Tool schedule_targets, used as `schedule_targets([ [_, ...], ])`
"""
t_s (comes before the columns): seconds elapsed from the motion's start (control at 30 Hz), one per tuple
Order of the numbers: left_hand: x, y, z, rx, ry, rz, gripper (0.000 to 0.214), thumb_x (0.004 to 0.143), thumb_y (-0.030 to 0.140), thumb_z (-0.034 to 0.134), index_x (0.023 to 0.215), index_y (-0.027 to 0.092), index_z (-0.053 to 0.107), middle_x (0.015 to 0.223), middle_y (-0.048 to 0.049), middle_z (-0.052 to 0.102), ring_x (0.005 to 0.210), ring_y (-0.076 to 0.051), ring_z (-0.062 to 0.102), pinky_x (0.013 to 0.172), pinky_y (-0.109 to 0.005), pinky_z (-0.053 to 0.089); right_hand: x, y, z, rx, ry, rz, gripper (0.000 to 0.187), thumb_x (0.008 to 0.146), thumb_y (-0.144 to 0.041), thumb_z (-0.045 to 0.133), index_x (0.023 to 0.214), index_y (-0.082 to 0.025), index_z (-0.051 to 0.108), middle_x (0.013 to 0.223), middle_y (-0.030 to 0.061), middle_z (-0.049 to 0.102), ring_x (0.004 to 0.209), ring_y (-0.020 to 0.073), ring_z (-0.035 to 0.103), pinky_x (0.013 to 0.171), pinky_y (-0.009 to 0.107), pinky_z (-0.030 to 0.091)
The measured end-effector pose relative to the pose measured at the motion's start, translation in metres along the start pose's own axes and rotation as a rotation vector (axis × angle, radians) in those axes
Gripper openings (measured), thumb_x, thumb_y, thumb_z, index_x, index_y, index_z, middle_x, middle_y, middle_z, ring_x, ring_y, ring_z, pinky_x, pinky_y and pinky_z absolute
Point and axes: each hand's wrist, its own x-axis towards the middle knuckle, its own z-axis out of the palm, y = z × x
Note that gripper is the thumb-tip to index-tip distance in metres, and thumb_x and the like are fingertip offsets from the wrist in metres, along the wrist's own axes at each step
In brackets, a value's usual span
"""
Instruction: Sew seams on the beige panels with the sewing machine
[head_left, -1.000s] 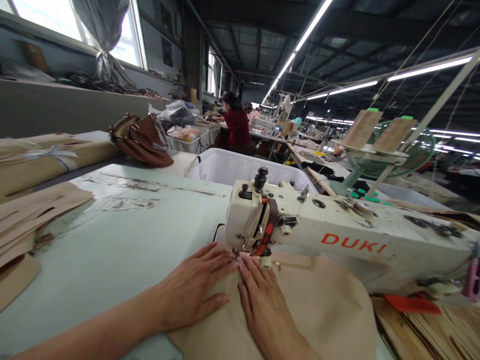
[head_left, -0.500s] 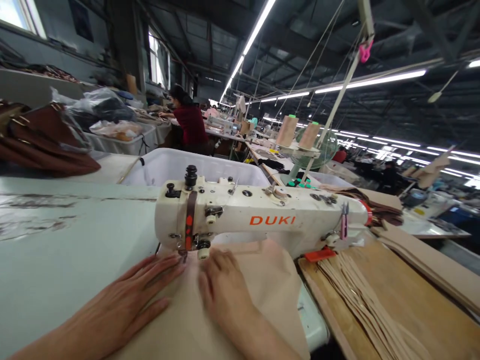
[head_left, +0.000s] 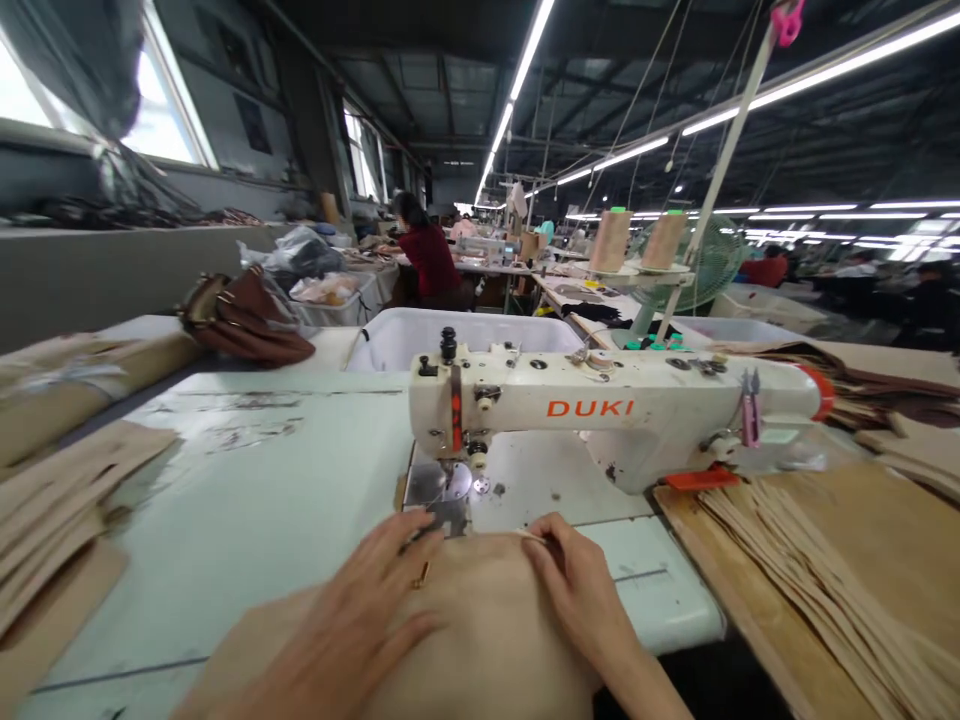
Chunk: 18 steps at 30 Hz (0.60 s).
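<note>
A beige leather-like piece (head_left: 480,640) lies in front of the white sewing machine (head_left: 510,400), its far edge just short of the needle plate (head_left: 457,482). My left hand (head_left: 360,620) rests on the left part of that piece, fingers stretched out. Close to its fingertips a small gold-coloured metal part (head_left: 422,575) shows on the piece. A dark spot by the index fingertip is too small to make out. At the far right corner my right hand (head_left: 581,590) pinches the edge between thumb and fingers. Nothing lies under the machine's presser foot area.
Beige strips (head_left: 810,570) lie on a wooden board (head_left: 690,540) at right; more cut pieces (head_left: 60,520) are at left. Small thread snips (head_left: 751,408) hang on the machine. Behind it stand a white bin (head_left: 465,325) and thread cones (head_left: 611,240). A person (head_left: 431,255) works farther back.
The beige piece has come out from under the needle area towards me. My right hand has gone from lying on it to pinching its edge. The view has turned left.
</note>
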Motion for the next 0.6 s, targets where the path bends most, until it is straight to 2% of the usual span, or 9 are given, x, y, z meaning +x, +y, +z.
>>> schedule_targets([
  [0.03,0.012,0.015,0.003,-0.005,0.072,-0.04,0.056,0.093,0.039,0.061,0.145,0.027,0.041,0.146,-0.0107,0.048,0.13,-0.033,0.05,0.102,-0.052,0.05,-0.001,-0.01,-0.002,0.066,-0.042,0.012,0.02,0.099,-0.032,0.046,0.089,-0.02,0.058,0.08,0.0006,0.063,0.075,0.0161,0.06,0.07,0.025,0.045],
  [0.07,0.023,0.027,0.007,-0.025,0.069,-0.045,0.051,0.092,0.039,0.063,0.14,0.027,0.047,0.139,-0.0097,0.055,0.124,-0.031,0.055,0.099,-0.048,0.052,-0.003,-0.019,-0.006,0.114,-0.071,0.014,0.021,0.099,-0.034,0.047,0.088,-0.02,0.059,0.079,-0.0001,0.063,0.075,0.0153,0.06,0.07,0.024,0.044],
  [0.13,0.036,0.042,0.011,-0.098,0.077,-0.075,0.023,0.093,0.035,0.062,0.114,0.026,0.063,0.108,-0.0046,0.07,0.098,-0.025,0.067,0.085,-0.037,0.058,-0.008,-0.032,-0.017,0.173,-0.092,0.008,0.023,0.098,-0.037,0.05,0.087,-0.02,0.061,0.079,-0.0009,0.064,0.076,0.0145,0.06,0.07,0.023,0.043],
  [0.17,0.037,0.047,0.012,-0.134,0.081,-0.057,0.011,0.095,0.031,0.058,0.101,0.024,0.065,0.093,-0.0022,0.071,0.085,-0.021,0.068,0.076,-0.031,0.058,-0.011,-0.037,-0.023,0.2,-0.113,0.002,0.023,0.097,-0.039,0.053,0.086,-0.021,0.062,0.079,-0.0009,0.064,0.076,0.0144,0.061,0.071,0.023,0.043],
  [0.23,0.034,0.053,0.008,-0.172,0.146,0.054,0.018,0.099,0.021,0.049,0.088,0.022,0.063,0.075,-0.0004,0.066,0.067,-0.016,0.065,0.061,-0.026,0.053,-0.017,-0.043,-0.035,0.278,-0.2,-0.011,0.028,0.096,-0.045,0.056,0.087,-0.02,0.065,0.08,0.0001,0.065,0.076,0.0148,0.061,0.07,0.023,0.045],
  [0.33,0.018,0.059,-0.006,-0.122,0.233,0.318,0.023,0.1,0.012,0.041,0.101,0.021,0.062,0.079,-0.0028,0.07,0.067,-0.016,0.065,0.062,-0.027,0.052,-0.027,-0.049,-0.045,0.436,-0.278,0.018,0.046,0.101,-0.055,0.04,0.099,-0.019,0.068,0.081,0.0039,0.068,0.074,0.0161,0.064,0.066,0.024,0.049],
  [0.4,0.006,0.063,-0.017,-0.047,0.168,0.423,0.027,0.102,0.013,0.039,0.117,0.021,0.06,0.093,-0.0047,0.075,0.08,-0.019,0.07,0.075,-0.031,0.057,-0.033,-0.052,-0.044,0.405,-0.263,-0.001,0.046,0.103,-0.052,0.036,0.111,-0.02,0.067,0.097,0.0067,0.07,0.088,0.0179,0.066,0.076,0.028,0.053],
  [0.5,-0.006,0.067,-0.028,0.03,0.056,0.446,0.037,0.103,0.014,0.036,0.136,0.025,0.051,0.11,-0.004,0.074,0.1,-0.02,0.07,0.097,-0.034,0.054,-0.043,-0.056,-0.033,0.268,-0.331,-0.094,0.026,0.1,-0.041,0.053,0.116,-0.028,0.069,0.115,0.0031,0.066,0.108,0.0178,0.062,0.096,0.03,0.048],
  [0.6,-0.011,0.072,-0.031,0.02,0.025,0.446,0.041,0.104,0.014,0.032,0.141,0.026,0.046,0.112,-0.0034,0.074,0.103,-0.02,0.069,0.1,-0.034,0.052,-0.05,-0.06,-0.025,0.259,-0.38,-0.101,0.016,0.097,-0.028,0.057,0.095,-0.026,0.073,0.093,-0.0007,0.068,0.091,0.0138,0.064,0.085,0.024,0.049],
])
